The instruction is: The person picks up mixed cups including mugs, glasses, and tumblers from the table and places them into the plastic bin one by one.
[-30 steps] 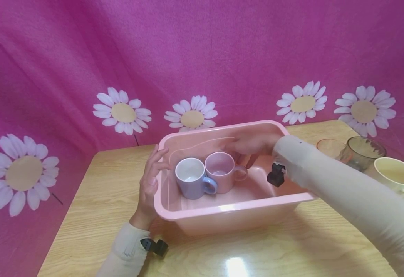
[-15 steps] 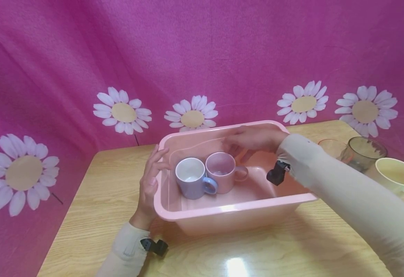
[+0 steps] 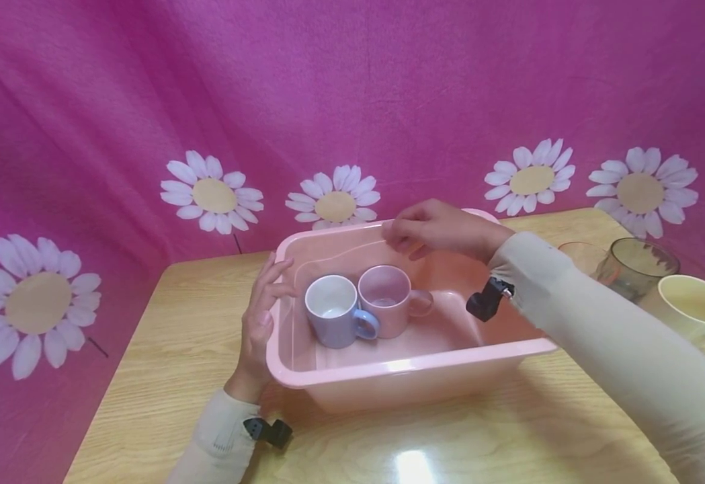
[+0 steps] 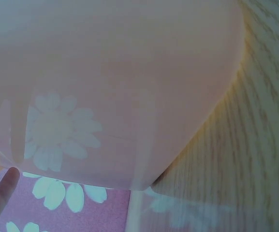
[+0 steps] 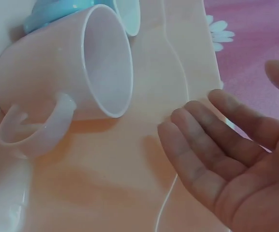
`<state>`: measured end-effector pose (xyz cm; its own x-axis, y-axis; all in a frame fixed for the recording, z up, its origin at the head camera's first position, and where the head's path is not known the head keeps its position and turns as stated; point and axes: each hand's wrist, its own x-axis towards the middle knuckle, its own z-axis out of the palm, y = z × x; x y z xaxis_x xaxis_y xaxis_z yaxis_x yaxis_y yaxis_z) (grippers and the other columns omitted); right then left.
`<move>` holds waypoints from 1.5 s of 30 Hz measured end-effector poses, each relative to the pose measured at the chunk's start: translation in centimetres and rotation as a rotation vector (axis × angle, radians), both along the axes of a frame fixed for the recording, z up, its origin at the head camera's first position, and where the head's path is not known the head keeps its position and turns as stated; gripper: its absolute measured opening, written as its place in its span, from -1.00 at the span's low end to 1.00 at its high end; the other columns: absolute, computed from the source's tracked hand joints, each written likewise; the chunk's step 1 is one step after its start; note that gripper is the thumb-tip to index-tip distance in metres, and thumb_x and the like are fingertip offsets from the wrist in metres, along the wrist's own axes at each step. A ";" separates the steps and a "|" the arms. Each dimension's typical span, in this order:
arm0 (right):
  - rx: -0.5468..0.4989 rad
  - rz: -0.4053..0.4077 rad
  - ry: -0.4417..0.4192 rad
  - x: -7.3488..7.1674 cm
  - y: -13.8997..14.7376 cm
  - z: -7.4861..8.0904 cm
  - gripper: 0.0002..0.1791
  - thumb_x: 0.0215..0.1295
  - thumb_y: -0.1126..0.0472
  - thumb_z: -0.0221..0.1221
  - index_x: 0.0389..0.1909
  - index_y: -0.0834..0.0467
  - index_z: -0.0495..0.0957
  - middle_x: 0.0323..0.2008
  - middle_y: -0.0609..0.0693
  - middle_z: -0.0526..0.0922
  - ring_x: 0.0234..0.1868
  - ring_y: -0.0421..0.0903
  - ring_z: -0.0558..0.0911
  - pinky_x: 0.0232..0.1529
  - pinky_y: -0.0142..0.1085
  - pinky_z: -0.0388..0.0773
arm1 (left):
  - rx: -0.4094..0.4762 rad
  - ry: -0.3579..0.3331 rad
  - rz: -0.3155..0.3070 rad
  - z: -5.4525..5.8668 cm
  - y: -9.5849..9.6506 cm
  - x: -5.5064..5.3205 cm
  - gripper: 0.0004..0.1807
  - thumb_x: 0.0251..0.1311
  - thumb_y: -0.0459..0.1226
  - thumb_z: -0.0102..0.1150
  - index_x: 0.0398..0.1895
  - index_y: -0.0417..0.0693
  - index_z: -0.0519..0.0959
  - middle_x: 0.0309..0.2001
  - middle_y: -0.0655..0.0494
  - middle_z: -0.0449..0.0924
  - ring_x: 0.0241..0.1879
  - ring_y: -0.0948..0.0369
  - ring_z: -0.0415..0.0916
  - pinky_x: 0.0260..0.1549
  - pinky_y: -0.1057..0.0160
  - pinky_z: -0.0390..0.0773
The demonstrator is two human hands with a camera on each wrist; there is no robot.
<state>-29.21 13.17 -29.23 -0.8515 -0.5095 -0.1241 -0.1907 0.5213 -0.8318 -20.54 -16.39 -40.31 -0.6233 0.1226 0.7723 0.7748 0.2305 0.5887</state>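
Observation:
A pink plastic basin [image 3: 400, 368] holds two mugs side by side at its left end. One is a blue mug [image 3: 334, 326] with a white inside, the other a pink mug [image 3: 385, 312]; both stand upright with handles turned right. My left hand [image 3: 258, 323] grips the basin's left rim, fingers bent over the edge. In the left wrist view, a finger [image 4: 5, 188] shows at the rim beside the smooth outer wall. My right hand [image 3: 439, 228] hovers over the basin's far side, holding nothing. Its fingers [image 5: 212, 154] are loosely bent, apart from the pink mug in the right wrist view.
To the right of the basin on the wooden table [image 3: 164, 349] stand a yellow mug [image 3: 699, 302], a dark see-through glass [image 3: 636, 269] and a clear glass with an orange rim [image 3: 582, 255]. Behind the table hangs a magenta cloth [image 3: 388, 101] with daisies.
My right hand has risen from beside the pink mug, up and back toward the basin's far rim. Both mugs stay in place, and my left hand keeps its hold on the rim.

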 end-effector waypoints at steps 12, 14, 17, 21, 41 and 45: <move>-0.083 -0.054 0.062 -0.1 -0.1 0.4 -0.52 0.35 -0.06 0.11 -0.03 0.29 0.60 -0.09 0.19 0.66 -0.05 0.10 0.64 -0.03 -0.15 0.61 | 0.004 0.018 -0.007 -0.2 -0.2 -0.3 -0.51 0.25 -0.08 -0.39 -0.22 -0.31 0.45 0.29 -0.20 0.32 0.46 -0.09 -0.08 0.39 -0.17 -0.13; -0.086 -0.060 0.087 0.0 0.0 0.4 -0.53 0.34 -0.05 0.12 -0.04 0.29 0.61 -0.11 0.18 0.67 -0.06 0.09 0.65 -0.04 -0.14 0.61 | 0.006 0.018 -0.004 -0.3 -0.2 -0.3 -0.51 0.25 -0.07 -0.38 -0.22 -0.29 0.45 0.29 -0.20 0.32 0.45 -0.10 -0.07 0.39 -0.17 -0.13; -0.100 -0.067 0.128 0.0 0.1 0.7 -0.56 0.35 -0.02 0.13 -0.04 0.29 0.61 -0.12 0.19 0.68 -0.07 0.09 0.65 -0.03 -0.14 0.61 | 0.009 0.007 -0.005 -0.3 -0.1 -0.3 -0.51 0.25 -0.06 -0.37 -0.22 -0.29 0.46 0.29 -0.18 0.32 0.45 -0.09 -0.07 0.38 -0.18 -0.12; -0.112 -0.075 0.174 0.1 0.2 1.1 -0.59 0.36 0.03 0.12 -0.03 0.30 0.60 -0.12 0.20 0.67 -0.05 0.06 0.65 -0.03 -0.15 0.62 | 0.011 -0.022 -0.013 -0.3 -0.1 -0.1 -0.50 0.25 -0.07 -0.36 -0.21 -0.32 0.45 0.31 -0.14 0.31 0.46 -0.04 -0.07 0.37 -0.23 -0.12; 0.001 -0.135 0.321 0.7 1.2 2.5 -0.57 0.34 -0.06 0.13 -0.02 0.21 0.61 -0.13 0.14 0.67 -0.08 0.04 0.65 -0.03 -0.12 0.60 | -0.007 -0.005 -0.009 -0.1 0.1 -0.3 -0.53 0.25 -0.10 -0.35 -0.20 -0.31 0.45 0.31 -0.15 0.33 0.46 -0.09 -0.06 0.36 -0.23 -0.10; 0.047 -0.148 0.401 0.9 1.2 3.1 -0.58 0.32 -0.11 0.12 -0.03 0.13 0.63 -0.18 0.04 0.68 -0.15 -0.01 0.64 -0.09 -0.15 0.58 | -0.006 0.002 0.005 0.0 -0.2 -0.1 -0.52 0.24 -0.11 -0.36 -0.20 -0.32 0.46 0.30 -0.15 0.34 0.45 -0.10 -0.05 0.37 -0.22 -0.09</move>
<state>-28.35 14.36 -26.13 -0.9005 -0.3798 0.2116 -0.4145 0.6032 -0.6814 -20.60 -16.58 -40.36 -0.6225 0.1238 0.7728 0.7747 0.2381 0.5858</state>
